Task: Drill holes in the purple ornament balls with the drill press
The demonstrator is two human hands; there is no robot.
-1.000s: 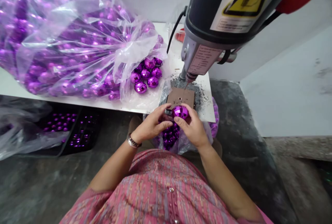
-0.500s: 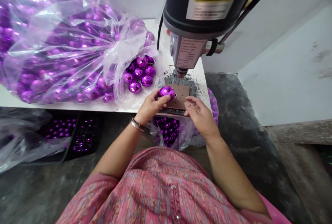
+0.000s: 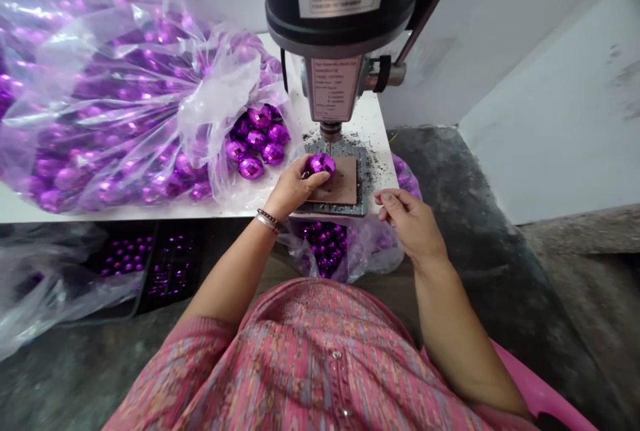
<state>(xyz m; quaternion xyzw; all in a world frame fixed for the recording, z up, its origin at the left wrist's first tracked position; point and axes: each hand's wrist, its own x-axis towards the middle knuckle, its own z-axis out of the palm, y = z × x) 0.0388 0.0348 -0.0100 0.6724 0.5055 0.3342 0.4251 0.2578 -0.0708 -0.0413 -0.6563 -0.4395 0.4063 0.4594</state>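
A shiny purple faceted ball [image 3: 323, 164] is held by my left hand [image 3: 294, 188], between the thumb and fingers. The ball is just below the bit [image 3: 330, 147] of a drill press [image 3: 340, 18], over a brown board [image 3: 345, 181] on the grey metal base [image 3: 364, 163]. I cannot tell whether the bit touches the ball. Out to the right, my right hand [image 3: 413, 221] hovers past the table corner, fingers curled and thumb pressed to them. Whatever those fingertips hold, if anything, is hidden.
A large clear bag [image 3: 110, 98] of purple balls covers the table's left; several balls [image 3: 257, 140] spill from its mouth. Dark shavings [image 3: 373, 168] surround the base. Below the edge hangs another bag [image 3: 360, 251] of purple balls. Black crates [image 3: 170, 271] stand lower left.
My left hand has carried the ball up against the bit area, farther over the board. My right hand has pulled away to the right and curled more. The camera view has shifted.
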